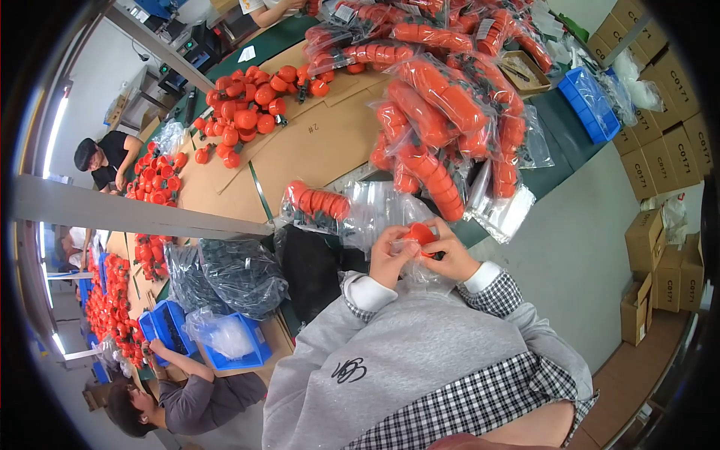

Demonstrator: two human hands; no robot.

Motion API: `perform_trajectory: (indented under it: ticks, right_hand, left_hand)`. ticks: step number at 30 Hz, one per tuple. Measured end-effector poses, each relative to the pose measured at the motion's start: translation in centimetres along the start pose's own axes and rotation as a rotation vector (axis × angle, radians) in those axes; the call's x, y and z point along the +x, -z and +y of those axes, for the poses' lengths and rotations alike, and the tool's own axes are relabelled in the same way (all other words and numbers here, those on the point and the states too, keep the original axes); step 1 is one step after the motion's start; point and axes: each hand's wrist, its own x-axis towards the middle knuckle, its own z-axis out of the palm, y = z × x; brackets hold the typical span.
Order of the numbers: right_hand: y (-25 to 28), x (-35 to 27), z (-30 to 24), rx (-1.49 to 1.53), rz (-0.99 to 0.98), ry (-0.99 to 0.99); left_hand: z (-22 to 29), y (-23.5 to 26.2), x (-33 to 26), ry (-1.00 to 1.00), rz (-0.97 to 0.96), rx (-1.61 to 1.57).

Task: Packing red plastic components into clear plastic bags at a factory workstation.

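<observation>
**Both hands closed on one orange cap**

While both hands meet just above the grey sweatshirt, a small round orange plastic cap (420, 234) sits pinched between them, close to the chest and at the near edge of the green worktable (559, 176). The left hand (391, 259) grips it from the left with curled fingers, and the right hand (448, 255) closes over it from the right, so the two hands touch around the piece. Thin clear film lies under and around the cap; whether it is a bag being filled cannot be told.

Just beyond the hands lies a clear bag of stacked orange caps (319, 202), with loose empty clear bags (382, 210) beside it. Farther out, a heap of filled bags (442, 112) holds rows of the same orange pieces. To the left of that heap, loose orange caps (247, 112) are scattered over sheets of brown cardboard (315, 146).

Left of the hands, dark bags of small black parts (240, 274) rest near blue plastic bins (232, 341). A co-worker in grey (187, 401) reaches toward one bin. Stacked cardboard boxes (667, 127) line the right wall.
</observation>
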Motion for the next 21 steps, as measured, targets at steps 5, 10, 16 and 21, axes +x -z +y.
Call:
perform_trajectory:
  ticks: [5, 10, 16, 21]
  right_hand:
    - [-0.4, -0.5, -0.8, -0.073, -0.077, 0.064]
    - [-0.7, -1.0, -1.3, 0.029, -0.070, 0.028]
    - [-1.6, -1.1, -0.4, 0.087, -0.013, -0.045]
    - [-1.4, -1.3, -0.7, 0.165, 0.020, -0.065]
  left_hand:
    - [0.3, -0.2, 0.3, 0.108, 0.122, -0.349]
    - [0.7, -0.2, 0.2, 0.085, 0.091, -0.233]
    - [0.6, -0.8, -0.6, 0.019, 0.056, -0.220]
    - [1.7, -1.2, -1.3, -0.103, -0.016, 0.059]
